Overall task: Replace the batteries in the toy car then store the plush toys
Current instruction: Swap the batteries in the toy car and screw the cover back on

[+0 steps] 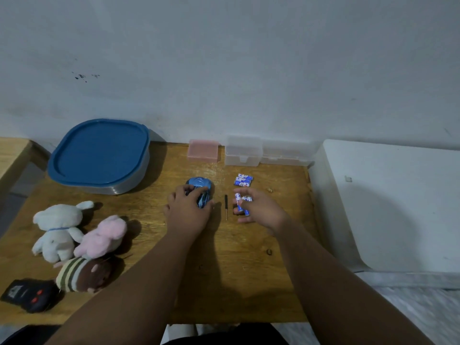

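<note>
A blue toy car [200, 183] lies on the wooden table [236, 270], and my left hand [188, 210] is closed over its near end. My right hand [260, 207] grips several blue-and-white batteries [241, 201] just right of the car. A second group of the same batteries [243, 180] lies on the table beyond that hand. A thin black screwdriver [226, 206] rests between my two hands. Three plush toys sit at the left: a white one [58, 229], a pink one [103, 236] and a brown striped one [83, 273].
A grey container with a blue lid [99, 153] stands at the back left. A pink box [202, 150] and clear plastic boxes [263, 151] line the wall. A black remote control [28, 293] lies at the near left. A white surface [388, 202] adjoins the table's right edge.
</note>
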